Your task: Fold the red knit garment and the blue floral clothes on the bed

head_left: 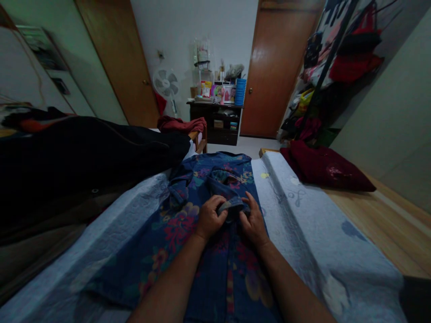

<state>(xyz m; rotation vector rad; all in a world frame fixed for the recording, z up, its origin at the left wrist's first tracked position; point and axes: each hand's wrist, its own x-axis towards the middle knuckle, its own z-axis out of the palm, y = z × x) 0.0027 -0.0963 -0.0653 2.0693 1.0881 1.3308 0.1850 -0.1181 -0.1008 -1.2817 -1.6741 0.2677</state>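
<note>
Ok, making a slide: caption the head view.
Left hand and right hand hold a sleeve cuff of a floral blue dress laid on a pale bedsheet.

Part of the dark-blue floral cloth garment (215, 258) is cut off by the bottom edge; more is covered by the bare left hand (211, 217) and bare right hand (253, 222). Several small objects (206, 89) on the dark shelved cabinet (218, 137) are too blurred to be identified.

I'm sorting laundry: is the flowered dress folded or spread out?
Mostly spread: the dress lies lengthwise on the sheet, but one sleeve is folded over its front, held by the left hand and right hand.
</note>
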